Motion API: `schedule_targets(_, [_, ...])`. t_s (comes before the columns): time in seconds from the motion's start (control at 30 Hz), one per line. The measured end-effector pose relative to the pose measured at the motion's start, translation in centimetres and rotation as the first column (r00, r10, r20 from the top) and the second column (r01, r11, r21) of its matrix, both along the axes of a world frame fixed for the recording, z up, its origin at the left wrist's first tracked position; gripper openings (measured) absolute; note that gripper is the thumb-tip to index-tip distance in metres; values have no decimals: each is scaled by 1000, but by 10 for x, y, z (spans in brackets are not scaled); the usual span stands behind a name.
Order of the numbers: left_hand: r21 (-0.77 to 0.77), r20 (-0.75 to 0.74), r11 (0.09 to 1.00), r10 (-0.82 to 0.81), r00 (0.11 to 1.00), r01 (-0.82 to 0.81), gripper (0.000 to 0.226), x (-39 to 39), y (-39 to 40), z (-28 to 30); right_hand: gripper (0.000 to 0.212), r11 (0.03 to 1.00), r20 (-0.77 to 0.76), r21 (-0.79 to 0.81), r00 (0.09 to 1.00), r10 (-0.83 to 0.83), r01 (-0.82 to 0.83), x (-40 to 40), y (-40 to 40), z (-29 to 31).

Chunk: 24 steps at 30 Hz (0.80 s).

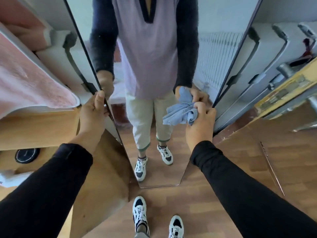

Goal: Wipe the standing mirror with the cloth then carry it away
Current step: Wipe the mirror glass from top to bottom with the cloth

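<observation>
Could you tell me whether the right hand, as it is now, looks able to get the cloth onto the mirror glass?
Probably yes: the right hand holds the bunched cloth right at the mirror, with nothing between them.

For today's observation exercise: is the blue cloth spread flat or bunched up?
Bunched up. The blue cloth is gathered into folds in the right hand, loose ends hanging toward the mirror, not laid flat on the glass.

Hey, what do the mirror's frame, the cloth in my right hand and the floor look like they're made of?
Mirror frame: thin and black, probably painted metal, though plastic is possible; it's too slim and dark to tell. Cloth: soft pale blue fabric, bunched in limp folds, possibly microfibre or cotton. Floor: wood-look planks with visible seams and a slight sheen, likely laminate.
</observation>
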State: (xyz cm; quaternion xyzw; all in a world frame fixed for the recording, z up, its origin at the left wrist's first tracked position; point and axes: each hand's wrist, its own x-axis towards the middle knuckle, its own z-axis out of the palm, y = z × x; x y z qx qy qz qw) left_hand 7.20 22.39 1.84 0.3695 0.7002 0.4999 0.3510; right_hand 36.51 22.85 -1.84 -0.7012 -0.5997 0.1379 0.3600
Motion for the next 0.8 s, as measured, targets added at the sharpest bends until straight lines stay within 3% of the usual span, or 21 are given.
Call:
schedule_targets(0.2, [-68, 191, 997, -22, 981, 35, 26, 10, -18, -24, 35, 996, 15, 62, 998, 61, -62, 11, 0, -6])
schedule_targets(0.3, [-117, 183, 992, -27, 983, 49, 34, 11, -29, -42, 34, 995, 2, 77, 998, 58, -58, 12, -1, -11])
schedule_targets(0.43, [-139, 164, 989, -25, 986, 48, 26, 11, -33, -54, 36, 995, -27, 101, 1000, -2, 5, 5, -3, -20])
schedule_targets(0.53, [-116, 171, 992, -26, 985, 46, 48, 10, -30, -60, 38, 992, -85, 99, 994, -67, 75, -10, -5, -29])
schedule_targets(0.6, [-100, 168, 994, -34, 985, 51, 50, 9, -29, -62, 40, 990, -64, 107, 994, -88, 95, -27, -8, -36])
schedule_targets(0.73, [-50, 128, 998, -40, 991, 47, 34, 11, -30, -63, 43, 997, -71, 70, 997, -25, 30, -79, -17, -49])
schedule_targets(0.8, [-27, 115, 999, -22, 993, 25, 38, 12, -28, -65, 50, 998, -59, 37, 997, 45, -43, -110, -22, -53])
